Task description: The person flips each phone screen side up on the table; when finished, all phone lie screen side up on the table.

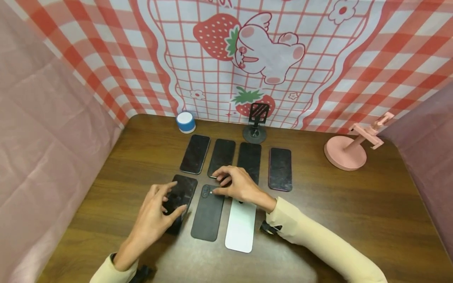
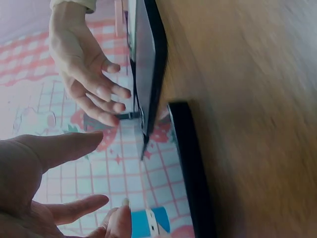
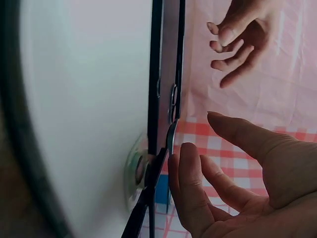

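Observation:
My left hand (image 1: 152,214) hovers over the front-left black phone (image 1: 186,184), thumb and fingers spread apart. The left wrist view shows a gap between that hand and the phone's dark edge (image 2: 190,168). Beside it a dark grey phone (image 1: 207,220) lies back up, its camera at the far end. A pale phone (image 1: 241,228) is right of that, partly under my right wrist. My right hand (image 1: 240,184) reaches across, fingers loosely bent near the lower edge of a black phone (image 1: 222,151) in the back row; contact is unclear. Its thumb stays apart from the fingers.
Three other phones fill the back row: a left one (image 1: 195,154), a partly covered one (image 1: 249,157) and a purple-edged one (image 1: 280,169). Behind stand a blue-and-white cylinder (image 1: 186,123) and a black phone stand (image 1: 255,131). A pink stand (image 1: 346,154) is at far right.

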The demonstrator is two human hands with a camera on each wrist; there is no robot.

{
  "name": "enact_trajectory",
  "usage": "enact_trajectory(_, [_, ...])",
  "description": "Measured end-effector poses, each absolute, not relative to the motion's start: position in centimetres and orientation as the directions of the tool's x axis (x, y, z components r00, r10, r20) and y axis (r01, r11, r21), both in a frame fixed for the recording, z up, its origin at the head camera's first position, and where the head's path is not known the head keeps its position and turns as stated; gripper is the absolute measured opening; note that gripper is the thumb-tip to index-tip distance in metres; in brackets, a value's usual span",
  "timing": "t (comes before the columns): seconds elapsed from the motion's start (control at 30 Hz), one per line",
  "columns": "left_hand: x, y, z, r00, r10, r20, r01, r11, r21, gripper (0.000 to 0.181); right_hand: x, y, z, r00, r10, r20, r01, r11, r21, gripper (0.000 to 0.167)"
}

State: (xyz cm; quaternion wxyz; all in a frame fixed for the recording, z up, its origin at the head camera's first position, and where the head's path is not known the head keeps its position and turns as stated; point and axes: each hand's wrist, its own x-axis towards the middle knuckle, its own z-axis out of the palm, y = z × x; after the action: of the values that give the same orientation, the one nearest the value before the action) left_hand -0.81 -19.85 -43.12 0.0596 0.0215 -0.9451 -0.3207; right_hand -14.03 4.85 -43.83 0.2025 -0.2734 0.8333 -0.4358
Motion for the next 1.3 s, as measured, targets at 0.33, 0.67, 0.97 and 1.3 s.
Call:
enact_trajectory(0.33, [-0.2, -17.1, -43.0, -0.992, -0.02, 0.124, 0.061, 0.783, 0.619, 0.081, -13.7, 6.5, -44.1, -0.779, -0.623, -0.063, -0.295, 0.453, -0.841, 0.043])
enact_trajectory(0.67, [0.3, -15.0, -43.5, -0.995, 0.041, 0.093, 0.088, 0.804, 0.588, 0.086, -13.6, 7.4, -44.4, -0.783, -0.616, -0.087, -0.26, 0.452, -0.853, 0.045])
enact_trajectory(0.97, [1.0, -13.8, -43.7, -0.996, 0.093, 0.003, 0.079, 0.83, 0.552, 0.084, -13.3, 7.2, -44.6, -0.779, -0.621, -0.089, -0.257, 0.445, -0.858, 0.043])
enact_trajectory(1.3, [1.7, -12.5, -44.0, -0.99, 0.136, -0.03, 0.104, 0.867, 0.488, 0.089, -13.1, 6.8, -44.6, -0.774, -0.623, -0.108, -0.265, 0.476, -0.839, 0.043])
